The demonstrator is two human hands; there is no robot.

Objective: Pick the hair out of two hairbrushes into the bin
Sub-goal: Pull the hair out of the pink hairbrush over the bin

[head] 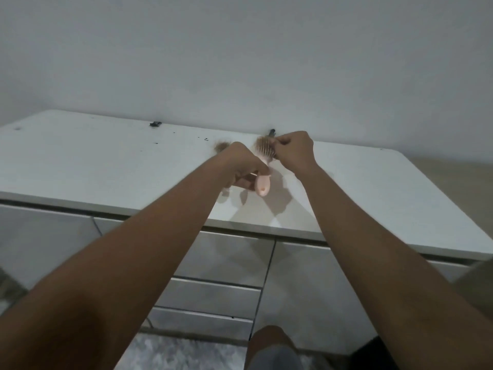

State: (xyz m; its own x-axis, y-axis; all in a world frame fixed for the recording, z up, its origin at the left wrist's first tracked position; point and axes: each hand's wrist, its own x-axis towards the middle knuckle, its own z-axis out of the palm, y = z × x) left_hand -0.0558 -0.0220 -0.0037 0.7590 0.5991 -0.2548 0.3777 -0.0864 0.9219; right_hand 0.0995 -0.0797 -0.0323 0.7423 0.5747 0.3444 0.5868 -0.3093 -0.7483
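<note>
Over counter (106,161): pink hairbrush (262,184) in left hand (240,166) & right hand (293,150) on hair (262,142)

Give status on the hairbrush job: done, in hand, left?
Done: nothing clearly finished; no bin in view. In hand: left hand grips the pink hairbrush by its handle, right hand pinches hair at its bristles. Left: that brush holds more hair; a brown tuft behind the left hand on the counter may be the second brush, can't tell.

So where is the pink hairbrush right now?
The pink hairbrush is near the centre of the head view, held over the white counter: the left hand holds its handle, the right hand pinches hair on its bristles.
</note>
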